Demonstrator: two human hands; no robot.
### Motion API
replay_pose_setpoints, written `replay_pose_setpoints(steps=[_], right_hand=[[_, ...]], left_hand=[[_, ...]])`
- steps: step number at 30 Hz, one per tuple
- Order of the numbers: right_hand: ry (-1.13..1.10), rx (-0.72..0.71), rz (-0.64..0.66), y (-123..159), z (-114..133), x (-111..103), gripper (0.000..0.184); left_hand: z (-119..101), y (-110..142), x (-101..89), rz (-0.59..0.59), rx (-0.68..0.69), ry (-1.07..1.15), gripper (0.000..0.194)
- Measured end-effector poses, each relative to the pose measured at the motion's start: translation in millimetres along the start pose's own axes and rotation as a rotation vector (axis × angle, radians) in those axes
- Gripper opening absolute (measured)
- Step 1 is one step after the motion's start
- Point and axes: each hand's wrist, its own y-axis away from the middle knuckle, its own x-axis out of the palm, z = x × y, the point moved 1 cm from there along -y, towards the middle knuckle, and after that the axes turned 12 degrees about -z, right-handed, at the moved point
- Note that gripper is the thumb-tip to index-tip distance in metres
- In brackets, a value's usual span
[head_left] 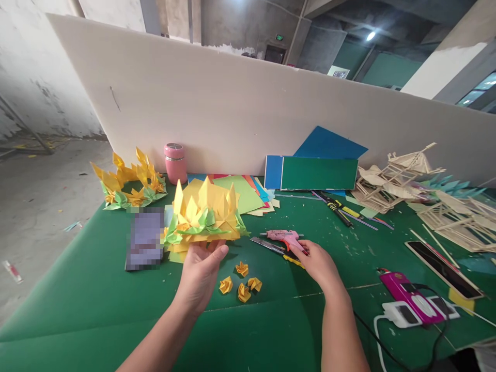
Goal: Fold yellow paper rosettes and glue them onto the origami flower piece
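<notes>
My left hand (201, 271) holds up a yellow paper crown (205, 212) with green leaves and small folded flowers round its band. The fingers are under and behind the band, partly hidden by it. On the right, my right hand (315, 258) grips the handle of a pink glue gun (284, 236), whose nozzle points left. Just below the gun lies a utility knife (271, 246) with its blade out and a yellow handle. Several small orange folded paper flowers (243, 292) sit on the green table between my two arms.
A second paper crown (134, 181) and a pink flask (175, 163) stand at the back left. Coloured paper (242, 194) lies behind the held crown. Stick models (387, 181) and a magenta power strip (413, 297) with cords occupy the right. A pale board (232, 113) rises behind.
</notes>
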Motion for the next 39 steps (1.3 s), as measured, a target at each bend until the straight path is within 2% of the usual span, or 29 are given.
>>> replay_pose_setpoints(steps=[3, 6, 9, 13, 16, 19, 21, 27, 32, 35, 39], right_hand=[[0.017, -0.020, 0.024, 0, 2, -1, 0.035], [-0.009, -0.003, 0.028, -1, 2, -2, 0.036], [-0.108, 0.024, -0.046, -1, -1, -2, 0.036], [-0.416, 0.081, -0.171, 0, -3, -3, 0.043], [-0.697, 0.110, -0.177, 4, 2, -6, 0.050], [-0.924, -0.017, -0.134, 10, 10, -11, 0.040], [-0.998, -0.117, -0.087, 14, 16, -14, 0.033], [-1.012, -0.336, 0.031, 26, 34, -10, 0.049], [-0.875, -0.375, 0.066, 35, 40, -2, 0.050], [-0.807, -0.428, 0.033, 38, 43, -2, 0.050], [-0.710, -0.599, -0.079, 39, 49, -5, 0.048]], left_hand=[[5, -3, -1.6, -0.002, -0.034, -0.010, 0.037], [7, -3, -0.3, -0.001, -0.023, 0.016, 0.039], [7, -2, 1.0, 0.010, -0.004, 0.032, 0.040], [6, 1, 0.2, 0.004, 0.024, 0.027, 0.041], [7, 1, -0.9, -0.012, -0.004, 0.018, 0.039], [7, 1, -1.8, -0.035, -0.037, 0.028, 0.033], [7, 1, -1.9, -0.027, -0.052, 0.028, 0.031], [8, 4, -0.9, 0.073, -0.012, -0.044, 0.044], [11, 2, -2.3, 0.103, 0.074, -0.103, 0.047], [12, 1, -2.7, 0.093, 0.092, -0.142, 0.046], [15, 1, -3.3, 0.111, 0.105, -0.180, 0.044]])
